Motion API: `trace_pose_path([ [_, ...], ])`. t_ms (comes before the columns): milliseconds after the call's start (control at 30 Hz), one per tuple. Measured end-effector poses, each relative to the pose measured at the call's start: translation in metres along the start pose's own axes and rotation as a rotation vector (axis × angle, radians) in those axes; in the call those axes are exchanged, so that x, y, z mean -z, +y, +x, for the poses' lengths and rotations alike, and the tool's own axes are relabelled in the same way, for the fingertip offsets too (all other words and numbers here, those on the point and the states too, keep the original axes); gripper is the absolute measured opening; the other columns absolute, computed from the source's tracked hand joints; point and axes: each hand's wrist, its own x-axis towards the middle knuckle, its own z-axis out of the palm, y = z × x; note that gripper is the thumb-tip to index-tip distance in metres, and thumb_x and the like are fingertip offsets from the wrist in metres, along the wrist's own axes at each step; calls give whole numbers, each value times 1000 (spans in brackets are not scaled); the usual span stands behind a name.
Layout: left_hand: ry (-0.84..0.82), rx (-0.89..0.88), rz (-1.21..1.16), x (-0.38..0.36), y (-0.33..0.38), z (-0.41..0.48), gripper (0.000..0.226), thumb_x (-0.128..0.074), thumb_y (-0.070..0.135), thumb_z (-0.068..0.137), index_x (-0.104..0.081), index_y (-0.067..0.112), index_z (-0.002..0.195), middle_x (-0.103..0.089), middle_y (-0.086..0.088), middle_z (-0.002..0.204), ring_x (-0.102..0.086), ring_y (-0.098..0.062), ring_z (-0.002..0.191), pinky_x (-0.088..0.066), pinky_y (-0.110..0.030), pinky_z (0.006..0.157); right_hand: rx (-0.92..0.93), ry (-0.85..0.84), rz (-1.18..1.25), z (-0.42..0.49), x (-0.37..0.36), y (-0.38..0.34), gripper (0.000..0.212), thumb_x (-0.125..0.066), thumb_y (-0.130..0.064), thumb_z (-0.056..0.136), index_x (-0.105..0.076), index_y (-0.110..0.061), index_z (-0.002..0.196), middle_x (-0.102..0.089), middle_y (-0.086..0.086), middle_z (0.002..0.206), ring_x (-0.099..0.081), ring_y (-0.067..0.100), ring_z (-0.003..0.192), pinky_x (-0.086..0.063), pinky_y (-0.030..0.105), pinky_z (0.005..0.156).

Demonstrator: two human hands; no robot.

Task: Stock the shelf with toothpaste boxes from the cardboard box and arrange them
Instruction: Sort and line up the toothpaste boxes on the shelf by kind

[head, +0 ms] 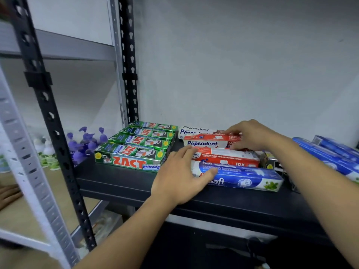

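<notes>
Risk: the blue cardboard Safi toothpaste box (242, 177) lies foremost on the black metal shelf (116, 183), and a careless shove could slide it off the front. Your left hand (180, 177), fingers flat, presses its left end. Behind it, your right hand (250, 135) grips a red-and-white Pepsodent box (206, 143).

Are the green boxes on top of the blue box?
No, the green Zact boxes lie on the shelf, left of the blue Safi box.

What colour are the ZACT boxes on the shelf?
The ZACT boxes are green with red lettering, seen in the head view.
</notes>
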Motion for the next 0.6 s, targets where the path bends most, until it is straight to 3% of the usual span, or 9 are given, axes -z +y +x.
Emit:
trace_pose_path([
  [267, 2, 8, 5, -1, 1, 0, 85, -41, 81, 82, -33, 31, 150, -29, 15, 157, -29, -9, 141, -31, -34, 114, 25, 66, 160, 0, -14, 6, 58, -76, -37, 83, -57, -25, 137, -61, -1, 134, -57, 18, 117, -41, 25, 91],
  [333, 6, 3, -4, -1, 0, -1, 85, -41, 81, 81, -32, 32, 150, -29, 17, 156, -28, -7, 140, -30, -32, 114, 11, 72, 195, 3, -20, 4, 57, -77, -34, 83, -58, -24, 136, -63, -1, 132, -59, 14, 108, -40, 22, 88],
  [400, 3, 0, -9, -1, 0, -1, 86, -39, 82, 81, -32, 33, 150, -29, 17, 156, -28, -6, 140, -31, -32, 115, -32, 88, 273, 1, -28, 7, 58, -78, -35, 81, -59, -25, 134, -67, -3, 125, -58, 9, 98, -43, 22, 87],
  [600, -1, -2, -5, 0, 0, 0, 84, -42, 80, 82, -33, 32, 150, -30, 17, 156, -28, -7, 140, -29, -32, 115, -95, 81, 465, -2, -33, 18, 50, -80, -37, 78, -63, -28, 125, -67, -10, 115, -61, 9, 102, -49, 30, 93],
])
